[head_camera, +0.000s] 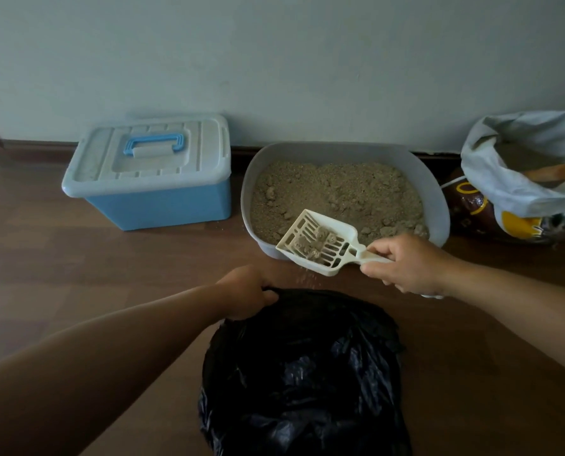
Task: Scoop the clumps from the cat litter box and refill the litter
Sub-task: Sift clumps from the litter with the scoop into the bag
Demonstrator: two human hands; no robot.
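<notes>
A grey litter box [437,195] full of sandy litter with several clumps stands against the wall. My right hand [406,263] grips the handle of a cream slotted scoop [320,241], which holds several clumps over the box's near rim. Loose grains fall from the scoop toward a black bin bag [304,373] on the floor in front of me. My left hand [246,291] grips the bag's far rim.
A blue storage box with a pale lid and blue handle [149,172] sits left of the litter box. At the right, an open litter sack [517,179] holds an orange scoop handle [552,172]. The floor is brown wood.
</notes>
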